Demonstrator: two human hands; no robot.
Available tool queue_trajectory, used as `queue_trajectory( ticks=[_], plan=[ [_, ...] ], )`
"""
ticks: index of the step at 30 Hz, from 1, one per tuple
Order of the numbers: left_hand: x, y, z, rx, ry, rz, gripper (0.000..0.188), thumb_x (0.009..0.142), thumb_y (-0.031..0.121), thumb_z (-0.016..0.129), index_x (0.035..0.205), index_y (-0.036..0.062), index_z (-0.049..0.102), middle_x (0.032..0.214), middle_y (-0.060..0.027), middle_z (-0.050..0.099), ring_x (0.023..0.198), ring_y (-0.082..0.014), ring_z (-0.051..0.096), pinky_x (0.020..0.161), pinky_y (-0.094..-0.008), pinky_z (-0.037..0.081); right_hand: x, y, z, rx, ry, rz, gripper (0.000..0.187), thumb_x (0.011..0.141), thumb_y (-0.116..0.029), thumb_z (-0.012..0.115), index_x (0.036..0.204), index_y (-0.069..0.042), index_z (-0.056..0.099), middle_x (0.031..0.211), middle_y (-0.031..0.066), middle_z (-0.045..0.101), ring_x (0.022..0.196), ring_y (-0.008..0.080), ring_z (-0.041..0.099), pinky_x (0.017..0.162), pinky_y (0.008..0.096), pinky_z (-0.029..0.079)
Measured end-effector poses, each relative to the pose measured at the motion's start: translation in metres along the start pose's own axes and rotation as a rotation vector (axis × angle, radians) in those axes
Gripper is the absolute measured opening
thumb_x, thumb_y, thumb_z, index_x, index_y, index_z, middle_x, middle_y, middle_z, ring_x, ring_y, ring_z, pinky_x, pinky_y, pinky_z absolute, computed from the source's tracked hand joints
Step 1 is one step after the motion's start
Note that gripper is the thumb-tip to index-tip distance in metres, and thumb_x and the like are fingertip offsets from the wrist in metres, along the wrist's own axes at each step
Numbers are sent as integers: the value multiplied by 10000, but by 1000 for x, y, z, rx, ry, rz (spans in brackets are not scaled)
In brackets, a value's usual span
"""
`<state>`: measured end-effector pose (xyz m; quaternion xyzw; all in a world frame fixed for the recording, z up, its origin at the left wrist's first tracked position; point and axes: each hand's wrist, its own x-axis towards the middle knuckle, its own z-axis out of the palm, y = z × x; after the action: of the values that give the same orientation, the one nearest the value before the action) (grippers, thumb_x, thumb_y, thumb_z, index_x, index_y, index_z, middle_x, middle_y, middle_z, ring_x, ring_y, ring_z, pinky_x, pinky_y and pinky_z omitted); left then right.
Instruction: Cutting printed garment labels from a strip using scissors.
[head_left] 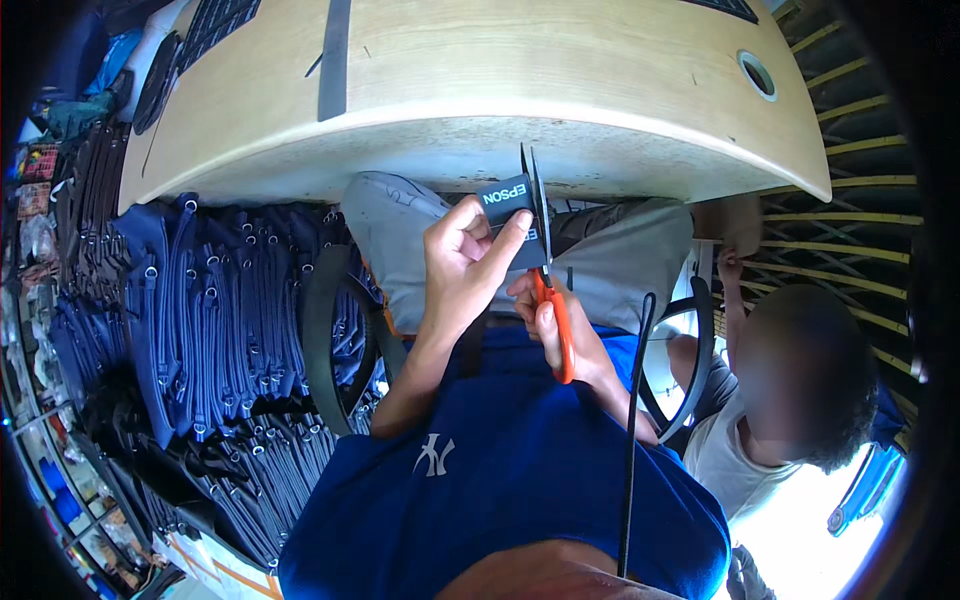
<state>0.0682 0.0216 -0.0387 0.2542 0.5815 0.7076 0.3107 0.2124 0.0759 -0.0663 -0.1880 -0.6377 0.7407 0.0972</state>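
My left hand [463,258] pinches a small black label strip [507,193] with white lettering between thumb and fingers, above my lap. The thumb lies across the strip and covers part of it. My right hand [575,340] grips a pair of scissors [562,322] by its orange handles. Its dark blades point away from me, slightly parted at the tips, along the right edge of the strip. Whether the strip lies between the blades or just beside them I cannot tell.
Ahead is a pale wooden table [560,70] with a grey strip [335,60] on it. Many navy straps [215,320] with metal rings hang at the left. Chair armrests [325,330] flank me. Another person [745,440] sits close at the right, by a folding metal gate [850,225].
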Motion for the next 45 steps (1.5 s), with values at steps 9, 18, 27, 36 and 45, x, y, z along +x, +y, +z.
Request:
queue_trajectory(
  ticks=[9,18,27,36,45],
  plan=[
    [-2,-1,-5,-10,-10,-26,95,847,14,617,900,-52,573,806,-62,625,728,-52,561,630,-203,479,2,9,2,-40,4,-5,610,898,-557,405,1013,37,481,685,38,450,626,135,450,611,293,396],
    [-3,2,-8,-3,14,-20,84,845,13,619,893,-42,578,802,-49,627,722,-42,553,629,-199,471,4,1,8,-53,32,-70,593,899,-537,425,1014,42,476,685,38,442,632,131,444,617,290,396],
    [-2,3,-6,22,52,-10,70,838,-18,616,895,-36,579,836,-42,621,757,-34,539,639,-184,441,2,1,2,-90,0,41,548,910,-503,433,1025,30,483,701,50,471,632,144,477,592,305,400],
    [-1,-1,-3,2,70,24,64,830,-19,626,883,-25,591,751,5,596,675,6,495,572,-156,398,3,0,3,-154,5,-44,486,932,-454,416,989,21,503,764,138,515,670,262,533,640,356,434],
    [0,3,0,-59,76,48,60,829,-7,634,864,-26,589,765,-18,616,684,-15,530,571,-178,432,3,2,5,-112,30,-29,481,947,-448,384,950,13,520,737,124,522,655,243,542,625,349,439]
  ],
)
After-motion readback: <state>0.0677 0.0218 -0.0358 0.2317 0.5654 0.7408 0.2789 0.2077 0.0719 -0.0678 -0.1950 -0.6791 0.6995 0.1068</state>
